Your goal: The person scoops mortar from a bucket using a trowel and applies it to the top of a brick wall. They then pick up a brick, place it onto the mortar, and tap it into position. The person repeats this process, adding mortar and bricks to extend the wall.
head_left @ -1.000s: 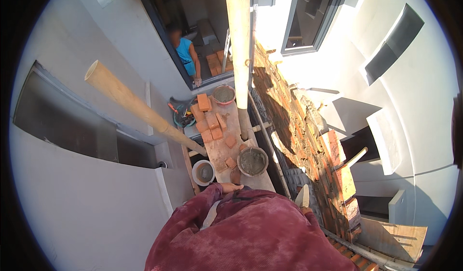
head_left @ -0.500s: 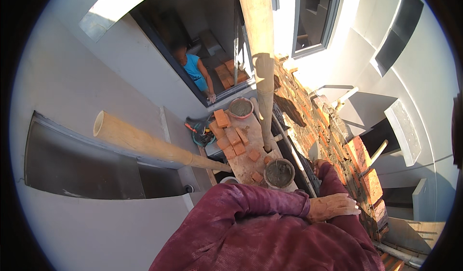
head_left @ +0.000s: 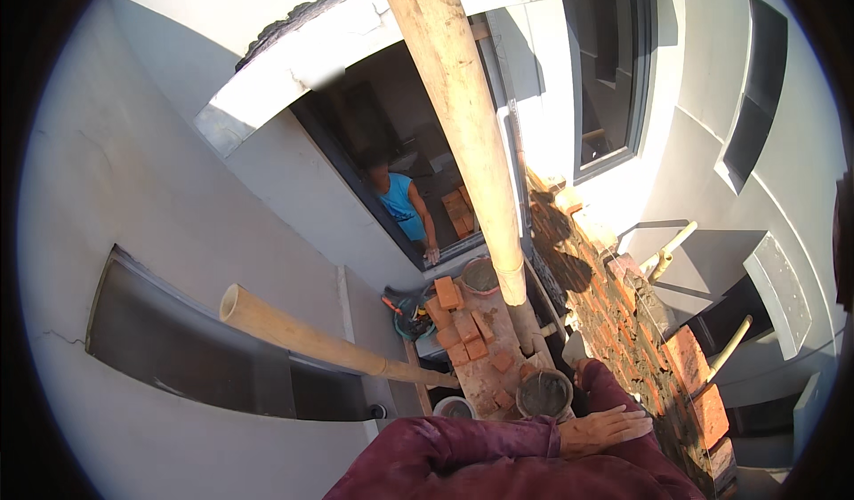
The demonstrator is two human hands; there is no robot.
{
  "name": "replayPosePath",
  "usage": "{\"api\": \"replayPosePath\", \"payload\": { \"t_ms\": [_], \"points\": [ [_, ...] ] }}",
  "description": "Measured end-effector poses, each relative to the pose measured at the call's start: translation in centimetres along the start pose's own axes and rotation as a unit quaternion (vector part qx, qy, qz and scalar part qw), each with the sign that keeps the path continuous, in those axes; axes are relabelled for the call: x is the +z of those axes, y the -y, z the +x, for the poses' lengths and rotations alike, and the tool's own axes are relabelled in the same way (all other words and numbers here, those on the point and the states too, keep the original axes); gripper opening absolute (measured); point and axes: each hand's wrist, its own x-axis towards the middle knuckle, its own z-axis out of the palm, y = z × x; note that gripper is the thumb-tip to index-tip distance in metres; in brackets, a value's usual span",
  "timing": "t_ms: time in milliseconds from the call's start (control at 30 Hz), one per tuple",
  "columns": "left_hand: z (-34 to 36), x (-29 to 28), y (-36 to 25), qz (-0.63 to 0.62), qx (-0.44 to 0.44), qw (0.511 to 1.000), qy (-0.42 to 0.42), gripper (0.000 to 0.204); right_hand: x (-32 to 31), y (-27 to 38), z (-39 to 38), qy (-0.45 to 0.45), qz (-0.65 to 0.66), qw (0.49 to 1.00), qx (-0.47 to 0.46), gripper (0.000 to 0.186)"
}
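My left hand (head_left: pixel 605 431) lies flat across my right sleeve, its fingers stretched out and holding nothing. Beyond it, my right hand (head_left: pixel 583 372) is closed on a trowel, mostly hiding the handle. The trowel's pale blade (head_left: pixel 574 349) points away from me, beside the left edge of the brick wall (head_left: pixel 614 313). Wet mortar is smeared over this wall. To the left of the right hand, a round bowl of grey mortar (head_left: pixel 544 393) stands on the plank platform (head_left: pixel 511 322).
Loose bricks (head_left: pixel 467 326) are piled on the platform near a second mortar bowl (head_left: pixel 480 275). Bamboo poles (head_left: pixel 463 91) (head_left: pixel 311 340) rise close by. Inside the window opening is a person in blue (head_left: pixel 405 206). Along the wall's right side stand upright bricks (head_left: pixel 687 358) and a string line.
The view has tilted upward, so the scene sits lower in it. My right hand and the trowel have moved left, off the wall toward the near mortar bowl. My left hand stays on the right sleeve.
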Motion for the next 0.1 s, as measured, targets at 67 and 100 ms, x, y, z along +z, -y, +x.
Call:
{"api": "replayPosePath", "payload": {
  "t_ms": [67,100],
  "points": [
    [-0.3,1.3,0.5,0.007,0.003,1.000,-0.013,0.070,0.5,0.1,-2.2,0.020,-0.018,0.999,0.028,0.019],
    [-0.3,1.8,0.6,0.012,0.006,0.999,-0.030,0.073,0.8,0.6,-3.5,0.019,-0.005,1.000,0.024,0.024]
  ]
}}
